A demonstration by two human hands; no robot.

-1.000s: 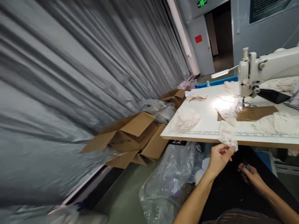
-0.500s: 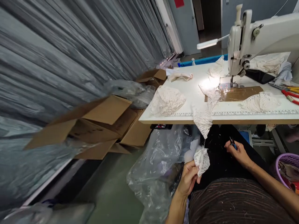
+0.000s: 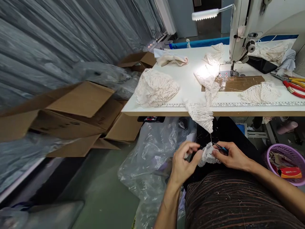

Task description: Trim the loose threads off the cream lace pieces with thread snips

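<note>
In my lap, below the white sewing table [image 3: 188,71], my left hand [image 3: 184,162] pinches a small piece of white lace [image 3: 206,155] between thumb and fingers. My right hand [image 3: 232,156] is closed on small blue-handled thread snips [image 3: 220,147], whose tip touches the same lace piece. A thread runs up from it to a chain of lace pieces [image 3: 202,113] hanging over the table's front edge. That chain leads back to the needle of the white sewing machine [image 3: 252,28].
Heaps of lace [image 3: 154,87] lie on the table, with red and yellow pliers [image 3: 292,86] at the right. Open cardboard boxes [image 3: 78,111] and clear plastic bags [image 3: 152,159] sit on the floor at left by a grey curtain. A purple basket [image 3: 283,162] stands at right.
My view dropped and turned right. My left hand pulled the lace down from the table edge into my lap, and my right hand came across with the snips to meet it.
</note>
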